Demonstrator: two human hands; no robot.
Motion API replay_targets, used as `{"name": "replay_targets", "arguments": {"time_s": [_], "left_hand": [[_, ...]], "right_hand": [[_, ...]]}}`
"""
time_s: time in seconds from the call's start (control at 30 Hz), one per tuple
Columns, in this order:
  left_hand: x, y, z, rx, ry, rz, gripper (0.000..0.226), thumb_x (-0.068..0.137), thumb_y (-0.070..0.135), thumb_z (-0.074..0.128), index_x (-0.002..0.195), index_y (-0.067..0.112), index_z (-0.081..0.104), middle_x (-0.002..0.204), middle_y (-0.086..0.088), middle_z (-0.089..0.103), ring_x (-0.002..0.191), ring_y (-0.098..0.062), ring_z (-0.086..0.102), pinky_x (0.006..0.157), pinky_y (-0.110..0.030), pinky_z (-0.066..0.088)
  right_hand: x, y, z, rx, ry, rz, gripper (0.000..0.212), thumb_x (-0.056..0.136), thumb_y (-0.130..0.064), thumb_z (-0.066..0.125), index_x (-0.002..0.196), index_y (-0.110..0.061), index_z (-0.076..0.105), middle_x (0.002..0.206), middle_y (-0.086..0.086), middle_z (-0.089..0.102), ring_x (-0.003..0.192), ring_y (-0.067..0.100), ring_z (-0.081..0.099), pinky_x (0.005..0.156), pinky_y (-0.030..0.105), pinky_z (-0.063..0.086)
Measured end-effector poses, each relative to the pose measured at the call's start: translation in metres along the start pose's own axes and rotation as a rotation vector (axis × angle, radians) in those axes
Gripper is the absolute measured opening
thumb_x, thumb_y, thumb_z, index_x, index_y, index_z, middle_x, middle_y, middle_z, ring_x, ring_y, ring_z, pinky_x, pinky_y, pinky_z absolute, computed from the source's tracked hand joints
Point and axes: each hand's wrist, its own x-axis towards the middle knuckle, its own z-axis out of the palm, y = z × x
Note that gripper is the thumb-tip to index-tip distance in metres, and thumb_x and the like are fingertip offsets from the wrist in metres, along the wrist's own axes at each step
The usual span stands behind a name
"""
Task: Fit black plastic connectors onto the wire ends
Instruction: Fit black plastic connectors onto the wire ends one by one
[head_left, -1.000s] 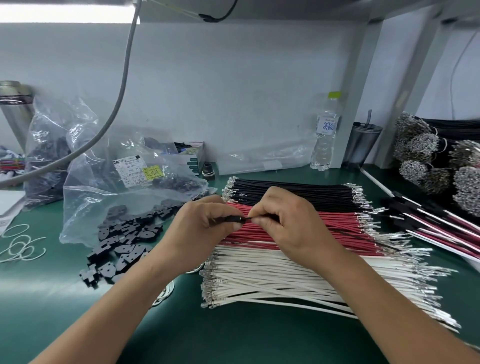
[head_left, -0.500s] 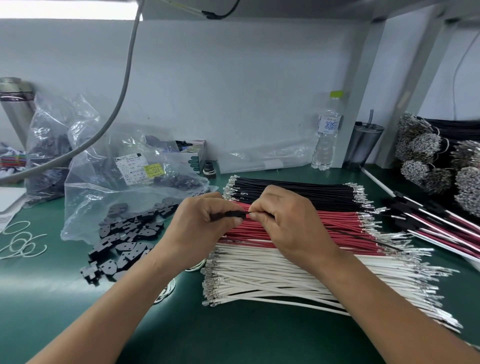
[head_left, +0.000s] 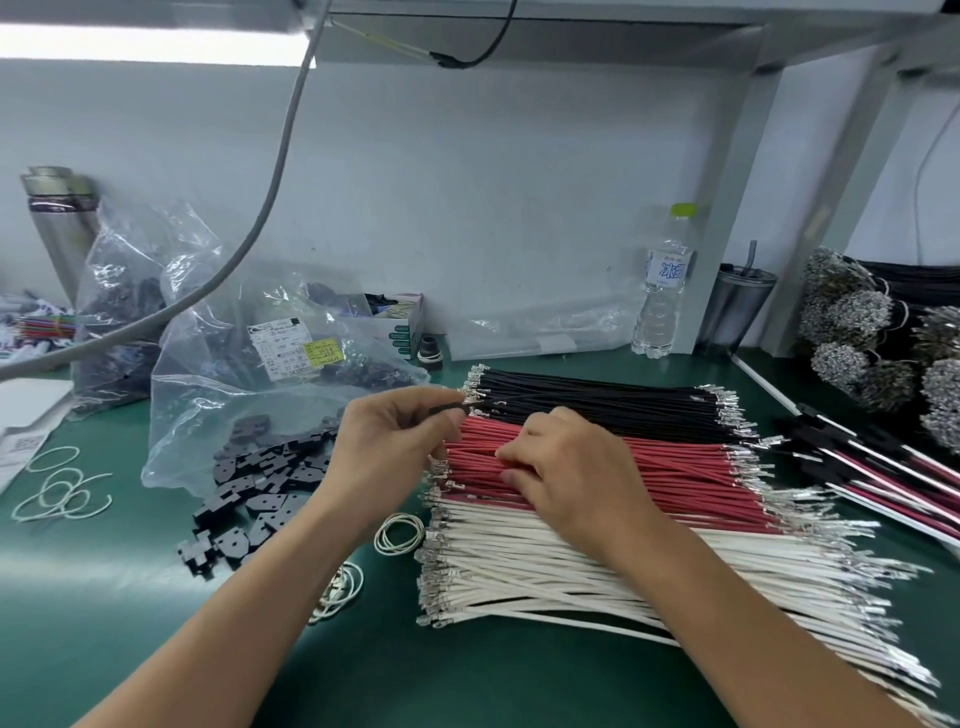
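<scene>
Wires, lying in black (head_left: 597, 400), red (head_left: 675, 467) and white (head_left: 597, 566) rows on the green tabletop (head_left: 467, 675). Right hand (head_left: 566, 473) now parting from left, reaching into red row, fingers curling on a wire. Left hand (head_left: 395, 441) pinching black connector (head_left: 447, 411) with black wire seated; red probably next.

A green-topped workbench (head_left: 156, 597) stands against a plain white wall (head_left: 493, 208), lit by a fluorescent strip (head_left: 150, 44) high above and to the left; a grey shelf (head_left: 597, 21) runs overhead on white uprights (head_left: 737, 208) standing far right
</scene>
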Motion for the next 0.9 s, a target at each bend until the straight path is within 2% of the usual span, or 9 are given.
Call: {"name": "replay_targets", "arguments": {"time_s": [0.07, 0.2, 0.33, 0.5, 0.63, 0.7, 0.8, 0.9], "left_hand": [[0.001, -0.001, 0.0, -0.018, 0.007, -0.02, 0.015, 0.09, 0.011, 0.076, 0.1, 0.021, 0.08, 0.078, -0.007, 0.078, 0.059, -0.009, 0.063, 0.054, -0.016, 0.05], [0.004, 0.0, -0.002, -0.06, 0.052, -0.021, 0.013, 0.089, 0.012, 0.077, 0.099, 0.02, 0.081, 0.076, -0.007, 0.078, 0.058, -0.008, 0.063, 0.056, -0.016, 0.052], [0.005, 0.001, -0.004, -0.087, 0.075, -0.02, 0.012, 0.089, 0.011, 0.078, 0.094, 0.021, 0.082, 0.075, -0.008, 0.077, 0.058, -0.009, 0.062, 0.055, -0.016, 0.051], [0.005, 0.003, -0.004, -0.11, 0.085, -0.03, 0.012, 0.088, 0.009, 0.078, 0.092, 0.02, 0.083, 0.076, -0.011, 0.077, 0.059, -0.011, 0.062, 0.055, -0.018, 0.053], [0.006, 0.003, -0.005, -0.109, 0.091, -0.038, 0.011, 0.088, 0.01, 0.078, 0.094, 0.018, 0.082, 0.076, -0.01, 0.077, 0.059, -0.011, 0.062, 0.056, -0.018, 0.053], [0.006, 0.003, -0.005, -0.108, 0.088, -0.039, 0.011, 0.088, 0.01, 0.078, 0.095, 0.018, 0.082, 0.076, -0.01, 0.077, 0.06, -0.011, 0.063, 0.056, -0.018, 0.054], [0.006, 0.003, -0.007, -0.108, 0.107, -0.04, 0.012, 0.089, 0.01, 0.077, 0.095, 0.019, 0.082, 0.079, -0.011, 0.078, 0.062, -0.013, 0.064, 0.058, -0.02, 0.056], [0.008, 0.005, -0.011, -0.135, 0.113, -0.057, 0.012, 0.089, 0.009, 0.076, 0.093, 0.018, 0.083, 0.078, -0.012, 0.078, 0.063, -0.014, 0.066, 0.058, -0.021, 0.057]], "right_hand": [[0.003, 0.002, 0.003, 0.073, -0.009, 0.053, 0.016, 0.092, -0.043, 0.068, 0.105, -0.036, 0.074, 0.094, -0.017, 0.062, 0.092, 0.005, 0.049, 0.066, 0.025, 0.033], [0.003, 0.006, 0.003, 0.114, 0.023, 0.109, 0.006, 0.091, -0.031, 0.071, 0.091, -0.033, 0.077, 0.088, -0.018, 0.065, 0.087, 0.002, 0.051, 0.066, 0.024, 0.037], [0.006, 0.003, 0.006, 0.16, -0.056, 0.149, 0.013, 0.094, -0.038, 0.067, 0.105, -0.035, 0.073, 0.097, -0.02, 0.063, 0.097, 0.002, 0.053, 0.073, 0.026, 0.039], [0.009, 0.005, 0.005, 0.19, -0.035, 0.161, 0.008, 0.094, -0.034, 0.068, 0.096, -0.035, 0.076, 0.093, -0.019, 0.061, 0.096, 0.003, 0.055, 0.072, 0.027, 0.043], [0.011, -0.001, 0.008, 0.205, -0.089, 0.141, 0.019, 0.092, -0.04, 0.068, 0.111, -0.037, 0.072, 0.093, -0.02, 0.058, 0.097, 0.003, 0.053, 0.073, 0.028, 0.039], [0.012, -0.003, 0.006, 0.223, -0.065, 0.141, 0.011, 0.091, -0.038, 0.071, 0.101, -0.036, 0.076, 0.089, -0.02, 0.059, 0.092, 0.002, 0.054, 0.071, 0.027, 0.04], [0.01, 0.0, -0.001, 0.296, -0.024, 0.163, 0.004, 0.089, -0.034, 0.073, 0.09, -0.033, 0.077, 0.089, -0.02, 0.063, 0.086, -0.002, 0.057, 0.073, 0.027, 0.048], [0.008, 0.007, -0.012, 0.379, 0.013, 0.194, 0.01, 0.091, -0.024, 0.072, 0.094, -0.031, 0.077, 0.089, -0.02, 0.064, 0.085, -0.002, 0.06, 0.08, 0.027, 0.052]]}}
